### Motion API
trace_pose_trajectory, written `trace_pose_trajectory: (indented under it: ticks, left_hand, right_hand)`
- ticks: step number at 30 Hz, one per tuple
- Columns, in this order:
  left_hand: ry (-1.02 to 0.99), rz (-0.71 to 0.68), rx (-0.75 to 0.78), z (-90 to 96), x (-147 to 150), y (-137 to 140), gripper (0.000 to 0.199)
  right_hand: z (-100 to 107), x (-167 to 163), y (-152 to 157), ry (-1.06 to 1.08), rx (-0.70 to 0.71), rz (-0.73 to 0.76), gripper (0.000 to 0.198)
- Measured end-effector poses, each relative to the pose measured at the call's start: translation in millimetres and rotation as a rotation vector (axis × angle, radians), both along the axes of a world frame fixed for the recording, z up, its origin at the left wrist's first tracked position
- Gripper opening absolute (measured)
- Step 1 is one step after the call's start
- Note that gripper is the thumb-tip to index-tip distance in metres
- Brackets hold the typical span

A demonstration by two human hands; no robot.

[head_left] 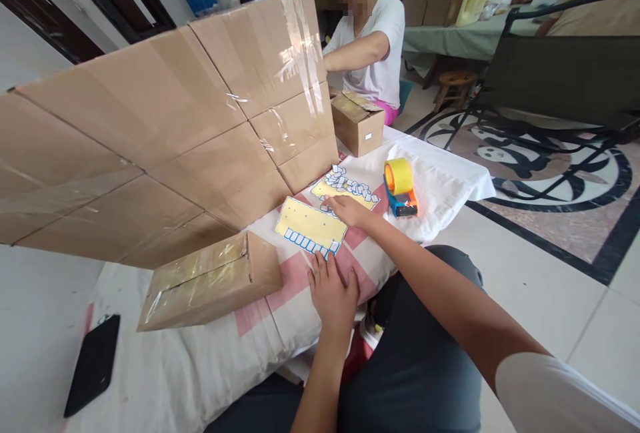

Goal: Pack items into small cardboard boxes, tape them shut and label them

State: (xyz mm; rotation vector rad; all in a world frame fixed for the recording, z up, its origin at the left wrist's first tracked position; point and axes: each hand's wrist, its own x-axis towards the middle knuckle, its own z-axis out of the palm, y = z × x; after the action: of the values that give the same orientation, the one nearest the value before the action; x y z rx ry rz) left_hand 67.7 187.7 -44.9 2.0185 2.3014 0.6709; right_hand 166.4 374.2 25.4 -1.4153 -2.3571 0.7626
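Observation:
A yellow sheet (305,218) with a row of small white blue-edged labels (305,243) along its near edge lies on the cloth-covered table. My left hand (334,293) rests palm down with fingers spread, its fingertips at that near edge. Just behind, a second yellow sheet (320,187) carries a loose heap of small white pieces (345,183). My right hand (349,210) reaches over between the two sheets, its fingers drawn together beside a few white pieces. Whatever is between those fingertips is too small to make out.
Stacked taped cartons (215,106) form a wall behind the sheets. One carton (210,279) lies at the left, another smaller carton (357,123) stands further back. A tape dispenser (400,186) with yellow tape sits to the right. A black phone-like slab (93,366) lies far left. Opposite sits a co-worker (377,53).

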Motion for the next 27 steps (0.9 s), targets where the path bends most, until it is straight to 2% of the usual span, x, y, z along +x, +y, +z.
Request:
trace_pose_trajectory:
  ticks: [2, 3, 7, 9, 13, 18, 22, 27]
  left_hand:
    - [0.002, 0.021, -0.028, 1.8, -3.6, -7.7, 0.058]
    - [0.017, 0.037, -0.045, 2.5, -6.3, -12.6, 0.061]
    - [0.102, 0.093, -0.095, 0.7, -22.0, -31.5, 0.07]
    - [0.123, 0.093, -0.091, -2.5, -29.0, -36.7, 0.071]
    - [0.14, 0.097, -0.018, -9.7, -33.7, -39.5, 0.069]
    - [0.135, 0.108, 0.053, -14.0, -30.3, -38.4, 0.066]
    - [0.118, 0.11, 0.047, -15.4, -30.4, -36.9, 0.066]
    - [0.126, 0.113, 0.06, -17.6, -30.8, -36.4, 0.066]
  right_hand:
    - [-3.0, 5.6, 5.5, -0.033, 0.023, -0.01, 0.044]
    - [-5.3, 7.1, 6.9, -0.058, 0.028, -0.005, 0.047]
    - [-13.5, 6.7, 6.6, -0.224, -0.046, 0.073, 0.09]
    - [-14.2, 4.5, 5.4, -0.272, -0.038, 0.096, 0.093]
    - [-11.6, -1.3, 2.8, -0.242, 0.095, 0.079, 0.061]
    - [-12.7, -9.5, -0.5, -0.188, 0.123, 0.1, 0.029]
    - [-10.9, -8.4, 7.3, -0.115, 0.125, 0.076, 0.023]
    - [-4.8, 11.5, 32.5, -0.085, 0.148, -0.124, 0.033]
